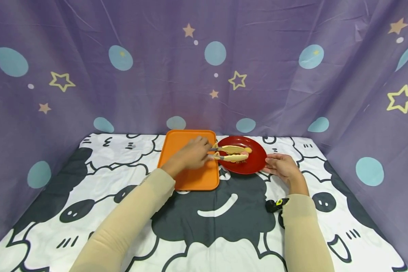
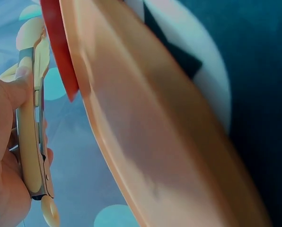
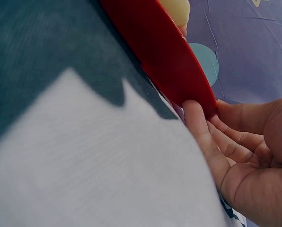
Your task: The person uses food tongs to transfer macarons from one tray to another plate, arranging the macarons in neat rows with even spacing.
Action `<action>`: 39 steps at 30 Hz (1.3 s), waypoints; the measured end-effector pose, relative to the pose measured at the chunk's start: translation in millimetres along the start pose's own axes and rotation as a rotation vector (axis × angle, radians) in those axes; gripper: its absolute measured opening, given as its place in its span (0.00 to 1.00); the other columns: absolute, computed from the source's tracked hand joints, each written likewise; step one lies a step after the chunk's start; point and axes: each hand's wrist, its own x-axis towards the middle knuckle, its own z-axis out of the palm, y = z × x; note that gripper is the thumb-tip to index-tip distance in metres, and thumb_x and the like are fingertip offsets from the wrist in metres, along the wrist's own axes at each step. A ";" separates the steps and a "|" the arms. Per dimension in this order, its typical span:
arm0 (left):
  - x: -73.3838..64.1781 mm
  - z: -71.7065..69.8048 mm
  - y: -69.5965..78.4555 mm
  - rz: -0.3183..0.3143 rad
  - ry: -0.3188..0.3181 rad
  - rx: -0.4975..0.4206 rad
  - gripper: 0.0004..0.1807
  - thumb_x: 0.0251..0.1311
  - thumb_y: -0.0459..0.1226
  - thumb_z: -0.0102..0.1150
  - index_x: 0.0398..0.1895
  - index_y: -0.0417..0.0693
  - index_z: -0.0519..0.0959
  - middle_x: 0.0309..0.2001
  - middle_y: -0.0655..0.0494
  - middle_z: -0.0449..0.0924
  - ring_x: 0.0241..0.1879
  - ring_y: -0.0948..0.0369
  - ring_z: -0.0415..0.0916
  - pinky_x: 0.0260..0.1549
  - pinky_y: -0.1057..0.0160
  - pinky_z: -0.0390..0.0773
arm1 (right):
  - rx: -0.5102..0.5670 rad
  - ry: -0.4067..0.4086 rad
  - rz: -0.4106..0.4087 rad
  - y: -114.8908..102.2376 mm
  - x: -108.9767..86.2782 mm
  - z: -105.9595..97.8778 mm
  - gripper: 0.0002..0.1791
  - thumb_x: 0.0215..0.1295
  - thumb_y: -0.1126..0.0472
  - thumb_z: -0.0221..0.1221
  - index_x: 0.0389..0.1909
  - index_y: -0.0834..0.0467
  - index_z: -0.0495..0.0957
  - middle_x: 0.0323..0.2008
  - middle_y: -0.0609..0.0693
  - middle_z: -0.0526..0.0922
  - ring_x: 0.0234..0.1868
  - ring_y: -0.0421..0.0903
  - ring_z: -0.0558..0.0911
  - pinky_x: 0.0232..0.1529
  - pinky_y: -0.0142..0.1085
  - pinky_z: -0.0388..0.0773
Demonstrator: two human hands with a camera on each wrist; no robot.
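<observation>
My left hand (image 1: pixel 194 154) grips a pair of tongs (image 1: pixel 234 149) with cream-yellow handles and pale scalloped heads. The tongs reach rightward over a round red plate (image 1: pixel 257 160). At their tips is a small pinkish and yellow item (image 1: pixel 245 154); its kind is unclear. The left wrist view shows my thumb along the handle of the tongs (image 2: pixel 29 146). My right hand (image 1: pixel 285 169) pinches the plate's right rim. In the right wrist view, thumb and fingers meet on the edge of the red plate (image 3: pixel 171 59).
An orange rectangular tray (image 1: pixel 197 182) lies under my left hand, its right side beside the plate. A cloth (image 1: pixel 241 249) with black-and-white cartoon faces covers the table. A purple curtain (image 1: pixel 156 75) with stars hangs behind. A black strap (image 1: pixel 276 205) is at my right wrist.
</observation>
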 end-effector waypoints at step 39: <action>5.3 2.2 9.8 -0.027 -0.055 0.098 0.25 0.72 0.53 0.57 0.58 0.43 0.79 0.51 0.50 0.73 0.49 0.53 0.63 0.48 0.53 0.68 | 0.011 0.000 -0.004 0.6 1.1 -1.0 0.24 0.75 0.70 0.55 0.67 0.75 0.63 0.36 0.50 0.85 0.35 0.44 0.87 0.44 0.40 0.84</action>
